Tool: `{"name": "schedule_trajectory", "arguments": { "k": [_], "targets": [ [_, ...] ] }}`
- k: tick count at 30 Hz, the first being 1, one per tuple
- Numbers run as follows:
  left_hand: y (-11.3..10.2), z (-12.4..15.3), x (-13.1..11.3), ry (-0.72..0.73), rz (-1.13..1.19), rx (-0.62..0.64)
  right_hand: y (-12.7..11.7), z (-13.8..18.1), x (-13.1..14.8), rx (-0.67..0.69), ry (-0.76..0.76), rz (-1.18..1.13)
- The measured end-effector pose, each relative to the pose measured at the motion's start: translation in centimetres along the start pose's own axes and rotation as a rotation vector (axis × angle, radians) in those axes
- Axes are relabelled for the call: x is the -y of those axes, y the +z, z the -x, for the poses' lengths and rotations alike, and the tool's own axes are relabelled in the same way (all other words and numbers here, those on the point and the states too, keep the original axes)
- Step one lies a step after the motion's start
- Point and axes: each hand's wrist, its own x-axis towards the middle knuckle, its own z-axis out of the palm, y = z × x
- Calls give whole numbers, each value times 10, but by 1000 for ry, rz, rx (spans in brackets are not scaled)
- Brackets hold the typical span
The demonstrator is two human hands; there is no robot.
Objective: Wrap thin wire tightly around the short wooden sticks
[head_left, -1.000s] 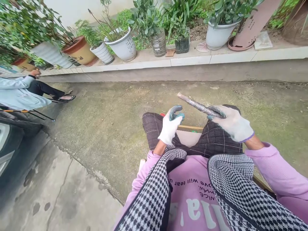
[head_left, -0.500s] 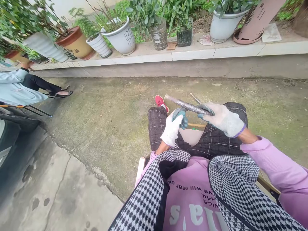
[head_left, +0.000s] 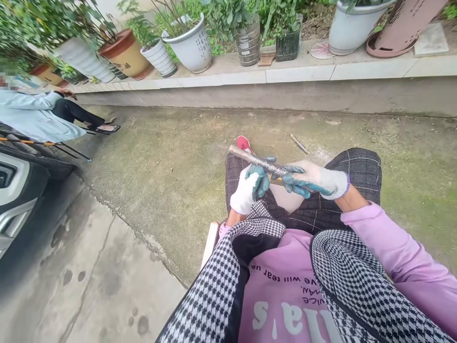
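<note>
A wooden stick (head_left: 237,151) wound with silvery wire (head_left: 266,164) along its middle lies slantwise above my lap, its bare end pointing up and left. My left hand (head_left: 250,186), in a white glove with blue-green coated fingers, is closed at the stick's middle; its curled fingers hide whatever else they pinch. At the lower right end, my right hand (head_left: 310,178), gloved alike, has its fingers around the stick and covers that end. A second, shorter stick (head_left: 299,143) rests on the ground beyond my knees.
Several potted plants, among them a white pot (head_left: 191,47), line a tiled ledge (head_left: 300,75). At left a person in a light blue top (head_left: 35,112) sits on a folding chair, near a parked vehicle (head_left: 17,186). Pale powder (head_left: 321,154) marks the ground by the short stick.
The wire-wound stick has shifted left and slightly down, closer to my left hand. My right hand has turned, showing more of its coated fingers. The view has swung slightly, uncovering the ground stick.
</note>
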Motion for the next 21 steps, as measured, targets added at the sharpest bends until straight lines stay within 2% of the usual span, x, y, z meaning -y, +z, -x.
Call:
{"name": "schedule_trajectory", "arguments": {
  "k": [3,7,9,11,13,16,18,19,21],
  "targets": [
    [3,8,4,-6,-29,-94,2,-3,1,-74,-17,237],
    [11,11,5,-12,-42,-241,12,-11,1,-375,-41,689],
    [13,10,4,-14,-45,-292,17,-13,0,-524,-92,781],
    [13,8,1,3,-37,-303,21,-13,1,-591,-151,725],
    [9,7,-4,39,-15,-273,24,-9,2,-513,-165,517],
    [1,10,-13,66,6,-181,28,-3,1,-191,-66,54],
    [-1,15,-17,71,14,-144,33,-1,-5,-60,-36,-134],
    [1,18,-18,75,17,-153,37,-1,-11,-65,-43,-145],
    [7,23,-17,52,6,-206,46,1,-25,-227,-67,-27]
  ]
}}
